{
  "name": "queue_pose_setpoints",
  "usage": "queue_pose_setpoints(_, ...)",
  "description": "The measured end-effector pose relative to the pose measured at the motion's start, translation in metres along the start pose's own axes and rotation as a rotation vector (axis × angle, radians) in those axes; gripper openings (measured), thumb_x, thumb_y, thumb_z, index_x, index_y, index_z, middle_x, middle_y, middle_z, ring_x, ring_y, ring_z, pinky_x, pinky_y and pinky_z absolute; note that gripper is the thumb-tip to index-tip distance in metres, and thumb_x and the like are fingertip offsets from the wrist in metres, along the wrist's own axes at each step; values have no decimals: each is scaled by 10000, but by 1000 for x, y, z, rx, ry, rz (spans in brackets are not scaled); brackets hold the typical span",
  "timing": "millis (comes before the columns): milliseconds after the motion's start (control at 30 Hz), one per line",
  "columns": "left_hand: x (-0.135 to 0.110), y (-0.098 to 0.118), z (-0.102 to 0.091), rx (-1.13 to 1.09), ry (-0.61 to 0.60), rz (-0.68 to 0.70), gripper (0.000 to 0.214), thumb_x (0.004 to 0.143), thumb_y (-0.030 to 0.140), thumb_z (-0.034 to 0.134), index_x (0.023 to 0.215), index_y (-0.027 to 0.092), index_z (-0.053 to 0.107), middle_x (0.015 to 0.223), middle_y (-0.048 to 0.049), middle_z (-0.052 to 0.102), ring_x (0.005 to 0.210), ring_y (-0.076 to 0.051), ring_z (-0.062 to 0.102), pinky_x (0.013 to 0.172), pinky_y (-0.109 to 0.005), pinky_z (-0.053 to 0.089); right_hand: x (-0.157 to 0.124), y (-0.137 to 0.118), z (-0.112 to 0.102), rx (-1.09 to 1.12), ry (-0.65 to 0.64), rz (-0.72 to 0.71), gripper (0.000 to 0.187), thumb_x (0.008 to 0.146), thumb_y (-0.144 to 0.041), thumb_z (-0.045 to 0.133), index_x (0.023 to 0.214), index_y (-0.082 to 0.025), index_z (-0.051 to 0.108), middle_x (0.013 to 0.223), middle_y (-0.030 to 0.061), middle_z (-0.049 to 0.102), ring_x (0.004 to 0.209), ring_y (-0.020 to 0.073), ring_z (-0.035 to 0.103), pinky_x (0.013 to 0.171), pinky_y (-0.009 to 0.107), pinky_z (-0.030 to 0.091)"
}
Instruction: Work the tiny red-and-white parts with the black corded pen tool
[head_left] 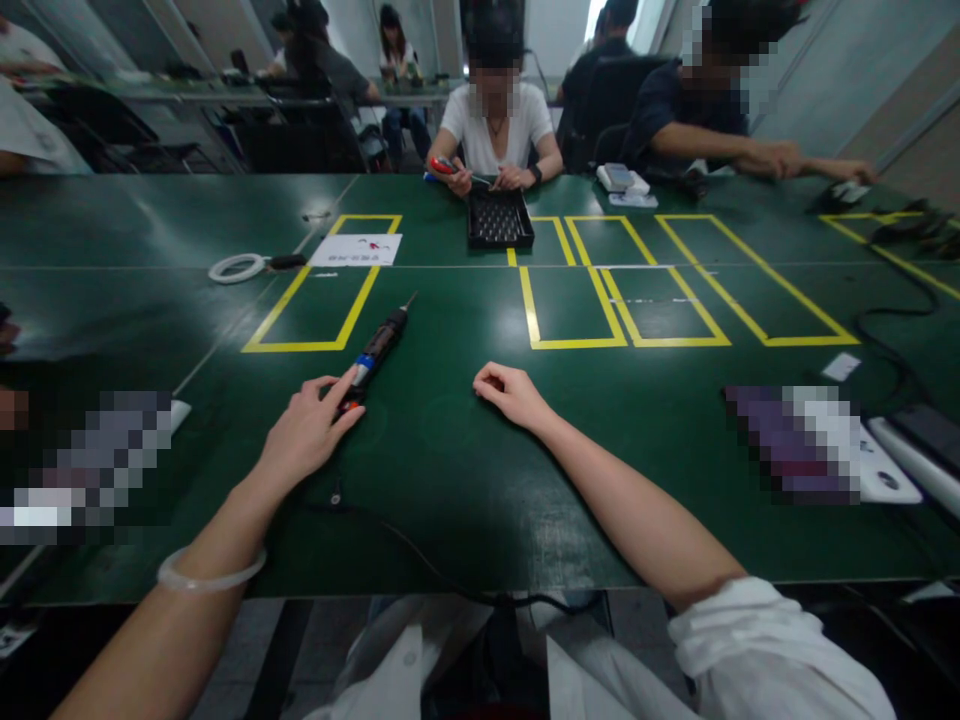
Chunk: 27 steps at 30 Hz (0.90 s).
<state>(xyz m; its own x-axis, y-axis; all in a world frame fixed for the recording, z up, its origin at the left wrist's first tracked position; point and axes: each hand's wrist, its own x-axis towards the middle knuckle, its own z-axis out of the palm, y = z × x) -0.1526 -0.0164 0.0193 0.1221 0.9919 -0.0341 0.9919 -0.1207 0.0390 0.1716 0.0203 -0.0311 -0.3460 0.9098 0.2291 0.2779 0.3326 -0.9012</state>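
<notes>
My left hand (pixel 309 428) rests on the green table (pixel 465 480), its fingers touching the rear end of a black electric screwdriver (pixel 377 346) that lies flat and points away from me. The fingers are loosely spread over the tool, not wrapped round it. My right hand (pixel 508 392) lies on the table to the right, fingers curled inward with nothing visible in them. The tool's black cable (pixel 420 560) runs back toward me over the table's edge.
Yellow tape rectangles (pixel 577 300) mark the table. A black tray (pixel 499 220) stands in front of a person in white who holds a red tool. A white cable coil (pixel 235 267), a paper sheet (pixel 356 250), and devices (pixel 885 470) at right lie about.
</notes>
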Motion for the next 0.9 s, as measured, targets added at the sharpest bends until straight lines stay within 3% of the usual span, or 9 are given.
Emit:
queue_pose_setpoints(200, -13, -73, 4, 115, 21, -231, 639, 960, 557, 220, 1529, 266, 233, 1410, -149, 442, 1196, -311, 495, 963, -409, 438, 0, 0, 0, -17, -15, -11, 156, 878, -305, 556, 828, -167, 609, 724, -3, 613, 656, 120, 526, 630, 231, 383)
queue_pose_setpoints(367, -30, -103, -8, 234, 8, -314, 641, 951, 543, 195, 1520, 251, 238, 1437, -151, 476, 1178, -341, 497, 887, -394, 422, 0, 2, 1, -40, -23, -29, 155, 883, -290, 552, 827, -159, 612, 726, -1, 611, 654, 119, 522, 630, 231, 371)
queue_pose_setpoints(500, -41, -106, -15, 370, 27, -384, 655, 939, 538, 107, 1476, 229, 316, 1427, -161, 489, 1148, -362, 513, 828, -392, 408, 0, 1, 1, -56, -25, -24, 145, 881, -278, 554, 823, -158, 612, 717, -4, 607, 651, 116, 515, 627, 227, 362)
queue_pose_setpoints(633, -45, -103, -14, 291, 105, -515, 666, 919, 595, 99, 1300, 200, 477, 1230, -141, 610, 998, -296, 585, 694, -324, 415, 0, 1, 1, -55, -28, -17, 141, 883, -276, 556, 823, -160, 611, 727, -1, 619, 656, 116, 521, 633, 227, 367)
queue_pose_setpoints(733, -44, -100, -17, 261, 88, -557, 647, 911, 609, 104, 1183, 215, 539, 1146, -119, 639, 927, -286, 595, 635, -312, 403, 0, 2, 1, -55, -26, -22, 141, 881, -281, 560, 825, -163, 613, 726, -3, 619, 657, 117, 524, 634, 227, 370)
queue_pose_setpoints(800, -39, -93, -24, 266, 96, -592, 622, 914, 597, 114, 1147, 230, 559, 1140, -111, 645, 922, -289, 594, 628, -314, 401, 0, 3, 2, -49, -26, -27, 145, 882, -284, 557, 825, -164, 614, 729, -2, 620, 661, 117, 528, 637, 228, 375)
queue_pose_setpoints(900, -26, -69, -37, 226, 216, -610, 569, 920, 592, 194, 1177, 235, 555, 1159, -110, 650, 937, -289, 601, 667, -332, 418, 0, 2, 1, -28, -22, -23, 152, 882, -293, 558, 830, -163, 618, 734, 1, 629, 665, 120, 537, 638, 231, 383)
